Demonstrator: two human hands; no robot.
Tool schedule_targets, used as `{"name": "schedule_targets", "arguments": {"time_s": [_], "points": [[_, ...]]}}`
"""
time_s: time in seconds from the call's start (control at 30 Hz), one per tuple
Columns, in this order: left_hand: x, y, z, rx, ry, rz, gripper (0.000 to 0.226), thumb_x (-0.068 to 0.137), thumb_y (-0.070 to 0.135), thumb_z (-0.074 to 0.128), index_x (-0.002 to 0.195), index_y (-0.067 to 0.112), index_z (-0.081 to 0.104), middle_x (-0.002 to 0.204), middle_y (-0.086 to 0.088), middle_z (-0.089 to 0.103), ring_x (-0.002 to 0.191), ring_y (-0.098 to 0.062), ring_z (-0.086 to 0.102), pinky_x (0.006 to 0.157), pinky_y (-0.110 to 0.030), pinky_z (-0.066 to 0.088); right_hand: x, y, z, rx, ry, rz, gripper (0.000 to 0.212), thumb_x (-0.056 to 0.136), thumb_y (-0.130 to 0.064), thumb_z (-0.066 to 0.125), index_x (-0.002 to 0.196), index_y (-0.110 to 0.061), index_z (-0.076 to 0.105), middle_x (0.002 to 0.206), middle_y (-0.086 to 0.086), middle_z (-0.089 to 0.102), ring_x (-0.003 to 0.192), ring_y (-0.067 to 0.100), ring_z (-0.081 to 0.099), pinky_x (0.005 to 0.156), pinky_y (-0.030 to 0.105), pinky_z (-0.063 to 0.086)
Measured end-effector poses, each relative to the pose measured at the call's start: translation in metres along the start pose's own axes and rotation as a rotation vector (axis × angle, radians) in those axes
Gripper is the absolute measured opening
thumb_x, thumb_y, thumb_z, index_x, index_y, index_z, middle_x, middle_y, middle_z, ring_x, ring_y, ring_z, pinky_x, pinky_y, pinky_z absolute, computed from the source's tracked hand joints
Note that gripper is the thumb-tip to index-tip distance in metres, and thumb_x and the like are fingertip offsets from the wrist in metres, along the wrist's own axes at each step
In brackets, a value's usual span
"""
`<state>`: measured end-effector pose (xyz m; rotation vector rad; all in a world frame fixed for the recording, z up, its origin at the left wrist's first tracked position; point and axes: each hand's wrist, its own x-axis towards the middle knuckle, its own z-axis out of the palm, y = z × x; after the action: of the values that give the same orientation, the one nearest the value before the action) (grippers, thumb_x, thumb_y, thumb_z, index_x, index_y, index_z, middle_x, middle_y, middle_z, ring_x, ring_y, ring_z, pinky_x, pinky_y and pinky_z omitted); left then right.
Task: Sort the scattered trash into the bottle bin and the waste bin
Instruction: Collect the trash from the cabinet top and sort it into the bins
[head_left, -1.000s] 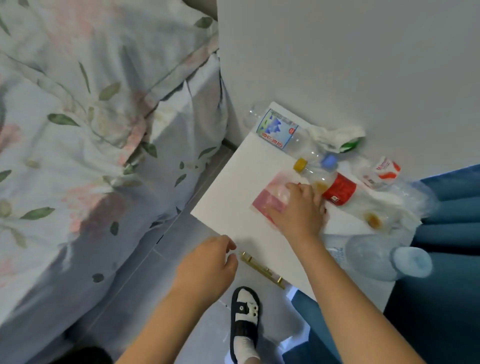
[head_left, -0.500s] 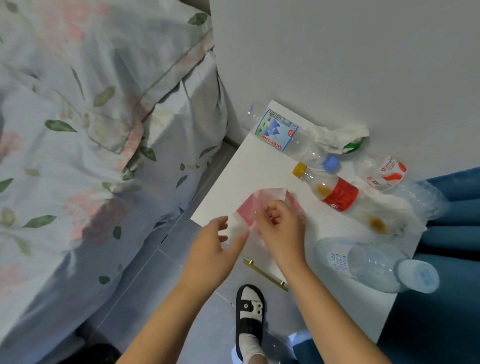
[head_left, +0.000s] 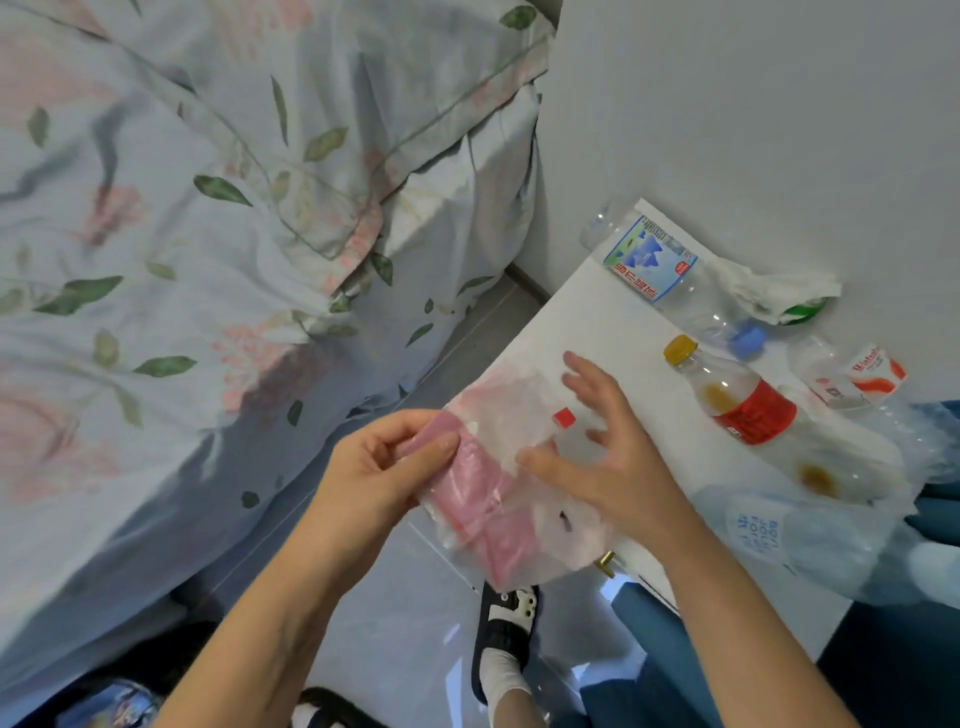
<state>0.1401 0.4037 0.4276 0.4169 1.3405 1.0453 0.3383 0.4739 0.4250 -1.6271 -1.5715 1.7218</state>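
Note:
My left hand pinches the top edge of a pink and clear plastic bag, held over the near edge of the white nightstand. My right hand is spread open, its palm and thumb against the bag's right side. On the nightstand lie a blue-label water bottle, a red-label bottle with a yellow cap, a crushed clear bottle with a red and white label, a bluish bottle and a crumpled tissue. No bin is in view.
A bed with a floral duvet fills the left side. The grey wall backs the nightstand. Blue fabric lies at the right. My sandalled foot stands on the grey floor below the bag.
The bag has come off the nightstand into both hands. My left hand has taken its top edge, and my right hand has let go and spread open beside it.

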Motion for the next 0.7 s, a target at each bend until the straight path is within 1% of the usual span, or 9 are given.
{"name": "schedule_targets", "arguments": {"time_s": [0.1, 0.17, 0.23, 0.33, 0.43, 0.5, 0.53, 0.6, 0.7], "points": [[-0.014, -0.001, -0.029, -0.004, 0.046, -0.006, 0.04, 0.057, 0.032, 0.083, 0.094, 0.02, 0.076, 0.089, -0.007, 0.074, 0.074, -0.017, 0.069, 0.064, -0.026, 0.057, 0.001, -0.008, 0.022, 0.156, -0.317, 0.1, 0.04, 0.079, -0.011, 0.074, 0.114, -0.027, 0.062, 0.099, 0.008, 0.073, 0.093, 0.023, 0.069, 0.088, 0.041, 0.056], [-0.024, -0.006, -0.05, -0.112, 0.087, -0.043, 0.063, 0.046, 0.039, 0.091, 0.103, 0.02, 0.073, 0.098, -0.009, 0.074, 0.081, -0.021, 0.071, 0.069, -0.031, 0.059, -0.004, -0.013, 0.043, 0.197, -0.314, 0.095, 0.032, 0.085, -0.003, 0.067, 0.112, -0.018, 0.062, 0.095, 0.016, 0.073, 0.087, 0.033, 0.07, 0.081, 0.05, 0.057], [-0.041, -0.011, -0.07, -0.165, 0.052, -0.096, 0.074, 0.044, 0.043, 0.093, 0.108, 0.014, 0.07, 0.105, -0.014, 0.073, 0.089, -0.027, 0.071, 0.072, -0.036, 0.059, -0.011, -0.017, 0.066, 0.265, -0.287, 0.086, 0.029, 0.086, -0.001, 0.064, 0.11, -0.018, 0.063, 0.091, 0.013, 0.074, 0.082, 0.031, 0.07, 0.076, 0.046, 0.057], [-0.073, -0.019, -0.092, -0.085, -0.008, -0.089, 0.054, 0.057, 0.031, 0.085, 0.106, 0.015, 0.07, 0.103, -0.013, 0.072, 0.085, -0.029, 0.07, 0.065, -0.037, 0.058, -0.022, -0.023, 0.098, 0.23, -0.234, -0.024, 0.032, 0.084, 0.005, 0.063, 0.082, -0.026, 0.07, 0.076, -0.005, 0.07, 0.072, 0.014, 0.063, 0.066, 0.029, 0.052], [-0.101, -0.029, -0.114, -0.027, 0.155, 0.055, 0.012, 0.07, 0.0, 0.074, 0.067, 0.01, 0.069, 0.09, -0.008, 0.074, 0.068, -0.024, 0.069, 0.05, -0.034, 0.055, -0.033, -0.026, 0.134, 0.299, -0.318, -0.013, 0.033, 0.078, -0.001, 0.06, 0.064, -0.029, 0.07, 0.078, -0.009, 0.069, 0.074, 0.01, 0.062, 0.064, 0.023, 0.049], [-0.117, -0.041, -0.135, 0.063, 0.274, 0.205, 0.034, 0.067, -0.018, 0.067, 0.05, 0.011, 0.061, 0.096, -0.008, 0.074, 0.079, -0.028, 0.069, 0.056, -0.041, 0.057, -0.041, -0.026, 0.158, 0.482, -0.486, 0.091, 0.016, 0.074, -0.019, 0.056, 0.075, -0.024, 0.072, 0.101, 0.001, 0.07, 0.093, 0.018, 0.063, 0.074, 0.034, 0.05], [-0.125, -0.049, -0.148, 0.166, 0.32, 0.275, 0.039, 0.064, -0.017, 0.066, 0.047, 0.017, 0.061, 0.1, -0.004, 0.073, 0.087, -0.026, 0.069, 0.066, -0.041, 0.057, -0.045, -0.028, 0.172, 0.57, -0.564, 0.155, 0.021, 0.072, -0.03, 0.059, 0.086, -0.022, 0.072, 0.112, 0.005, 0.067, 0.1, 0.021, 0.062, 0.076, 0.039, 0.05], [-0.143, -0.069, -0.173, 0.36, 0.408, 0.327, 0.051, 0.062, -0.022, 0.064, 0.046, 0.027, 0.061, 0.104, 0.008, 0.07, 0.096, -0.012, 0.066, 0.08, -0.023, 0.051, -0.053, -0.027, 0.202, 0.625, -0.635, 0.3, 0.043, 0.074, -0.051, 0.061, 0.109, -0.026, 0.067, 0.123, 0.007, 0.063, 0.106, 0.023, 0.062, 0.075, 0.04, 0.052], [-0.174, -0.094, -0.207, 0.487, 0.501, 0.31, 0.058, 0.062, -0.028, 0.058, 0.053, 0.03, 0.064, 0.105, 0.016, 0.068, 0.1, -0.001, 0.061, 0.082, -0.01, 0.042, -0.064, -0.012, 0.254, 0.291, -0.584, 0.378, 0.045, 0.085, -0.03, 0.067, 0.127, -0.034, 0.051, 0.116, 0.003, 0.065, 0.094, 0.018, 0.067, 0.066, 0.035, 0.056]]}}
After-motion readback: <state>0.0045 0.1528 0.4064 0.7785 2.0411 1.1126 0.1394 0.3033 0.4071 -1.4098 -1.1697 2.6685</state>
